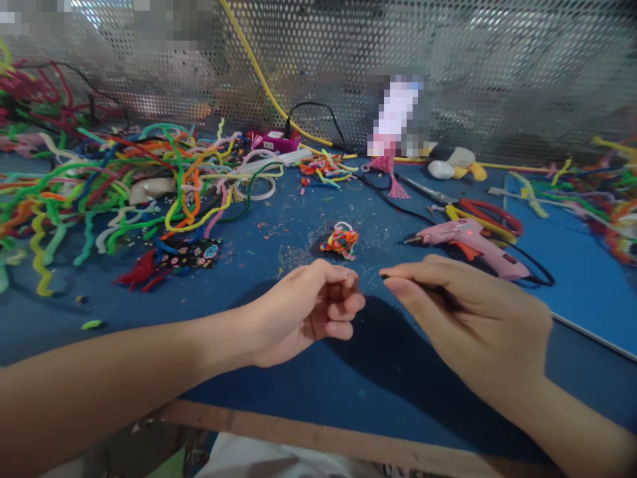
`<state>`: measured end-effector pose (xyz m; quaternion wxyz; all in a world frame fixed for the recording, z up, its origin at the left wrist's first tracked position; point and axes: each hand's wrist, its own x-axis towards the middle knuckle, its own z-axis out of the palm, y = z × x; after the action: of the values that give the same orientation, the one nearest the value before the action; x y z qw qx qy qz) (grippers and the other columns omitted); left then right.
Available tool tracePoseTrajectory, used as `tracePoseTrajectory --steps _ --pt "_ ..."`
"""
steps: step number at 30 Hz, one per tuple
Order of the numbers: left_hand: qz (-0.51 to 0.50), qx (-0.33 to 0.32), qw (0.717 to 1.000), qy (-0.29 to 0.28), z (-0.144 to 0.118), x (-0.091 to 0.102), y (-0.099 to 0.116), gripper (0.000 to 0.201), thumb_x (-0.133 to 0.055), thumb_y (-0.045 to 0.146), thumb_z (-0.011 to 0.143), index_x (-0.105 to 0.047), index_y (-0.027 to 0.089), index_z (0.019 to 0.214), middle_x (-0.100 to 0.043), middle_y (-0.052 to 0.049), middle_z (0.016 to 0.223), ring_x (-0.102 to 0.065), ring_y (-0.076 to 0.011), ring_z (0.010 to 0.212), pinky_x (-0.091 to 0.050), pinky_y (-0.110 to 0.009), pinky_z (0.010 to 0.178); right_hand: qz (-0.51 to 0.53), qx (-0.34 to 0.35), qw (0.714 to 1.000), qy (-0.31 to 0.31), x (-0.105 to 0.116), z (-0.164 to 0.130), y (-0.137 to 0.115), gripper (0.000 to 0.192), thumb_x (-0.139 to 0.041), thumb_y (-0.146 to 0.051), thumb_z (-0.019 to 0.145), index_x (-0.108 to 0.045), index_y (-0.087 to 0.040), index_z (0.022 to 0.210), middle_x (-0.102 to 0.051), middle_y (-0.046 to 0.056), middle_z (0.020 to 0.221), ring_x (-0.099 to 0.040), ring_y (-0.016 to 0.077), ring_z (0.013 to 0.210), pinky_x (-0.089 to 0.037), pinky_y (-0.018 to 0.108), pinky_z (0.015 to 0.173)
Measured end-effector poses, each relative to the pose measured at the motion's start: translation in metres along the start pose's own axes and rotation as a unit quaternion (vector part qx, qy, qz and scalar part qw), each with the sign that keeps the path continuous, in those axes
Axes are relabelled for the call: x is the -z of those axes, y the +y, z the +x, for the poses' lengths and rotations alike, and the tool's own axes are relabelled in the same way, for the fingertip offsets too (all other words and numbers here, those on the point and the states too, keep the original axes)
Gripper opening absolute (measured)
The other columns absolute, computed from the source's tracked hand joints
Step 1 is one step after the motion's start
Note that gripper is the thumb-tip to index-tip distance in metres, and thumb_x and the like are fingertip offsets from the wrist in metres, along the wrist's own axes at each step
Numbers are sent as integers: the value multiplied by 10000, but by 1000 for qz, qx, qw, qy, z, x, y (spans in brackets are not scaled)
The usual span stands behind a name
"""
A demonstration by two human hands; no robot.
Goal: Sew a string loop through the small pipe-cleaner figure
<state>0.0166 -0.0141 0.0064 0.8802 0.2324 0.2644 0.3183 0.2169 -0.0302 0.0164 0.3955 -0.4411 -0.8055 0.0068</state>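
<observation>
While a blue tabletop (279, 392) carries tangled fuzzy stems (149, 169) toward its far left corner, the right hand (490, 318) faces a curled left hand (308, 305) whose grip I cannot tell, with a pink glue gun (452, 238) nearer the right edge, a multicolored bundle (341, 240) mid-tabletop, and a tiny dark piece (383, 276) pinched between the right hand's thumb and forefinger.
</observation>
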Motion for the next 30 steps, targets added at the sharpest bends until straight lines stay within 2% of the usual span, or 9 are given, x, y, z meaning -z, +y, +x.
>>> tracePoseTrajectory --steps 3,5,7,10,13,16,20,23,30 --pt "-5 21 1000 -2 0 2 2 228 -456 202 918 -451 179 691 -391 62 567 -238 -40 448 -215 -127 378 7 12 1000 -2 -1 1 1 85 -660 -188 952 -722 -244 968 -689 -25 715 -549 82 547 -413 238 514" --pt "19 9 1000 1 1 3 2 286 -504 266 967 -470 173 699 -386 73 565 -230 -29 439 -208 -117 370 14 17 1000 -2 -2 2 0 81 -653 -169 951 -717 -217 962 -679 -18 719 -534 74 548 -411 228 516" --pt "65 -28 997 16 2 3 1 313 -622 351 956 -545 145 733 -456 63 596 -306 -12 451 -285 -101 399 21 20 1000 -3 -2 3 0 78 -649 -148 945 -713 -193 944 -634 -22 679 -508 70 542 -407 220 519" --pt "163 -76 982 52 4 3 -3 297 -819 351 812 -641 118 766 -609 22 679 -450 -12 485 -427 -126 475 26 30 999 -5 -2 4 0 84 -638 -127 937 -705 -169 908 -567 -31 639 -465 67 525 -389 220 512" --pt "231 -118 963 75 4 7 -7 286 -846 379 775 -720 129 828 -691 -2 734 -523 -42 497 -475 -175 497 28 39 999 -20 -2 5 -1 118 -604 -120 940 -692 -163 875 -568 -23 657 -478 69 535 -382 223 514" --pt "329 -191 921 88 2 12 -8 215 -816 354 804 -788 154 879 -730 -16 755 -558 -65 508 -483 -203 518 54 15 997 -56 -2 5 -2 158 -580 -136 952 -697 -181 856 -578 -25 664 -505 70 543 -391 212 517" --pt "457 -284 836 112 -1 13 -2 168 -775 337 840 -833 197 914 -761 -34 758 -590 -102 552 -488 -231 573 95 -27 991 -91 -1 5 -6 187 -583 -202 967 -712 -195 832 -588 -32 639 -514 76 525 -391 214 505" --pt "535 -325 774 97 -5 11 4 154 -750 352 871 -848 244 918 -778 -39 768 -645 -134 643 -501 -247 682 113 -56 985 -117 1 5 -9 216 -577 -245 974 -721 -197 821 -634 -19 656 -552 94 559 -416 222 532" --pt "600 -352 714 74 -12 8 8 163 -685 323 911 -834 257 895 -759 -37 760 -660 -157 718 -486 -254 756 147 -124 968 -161 3 8 -9 242 -593 -289 958 -764 -209 806 -727 -12 690 -638 120 601 -474 216 556"
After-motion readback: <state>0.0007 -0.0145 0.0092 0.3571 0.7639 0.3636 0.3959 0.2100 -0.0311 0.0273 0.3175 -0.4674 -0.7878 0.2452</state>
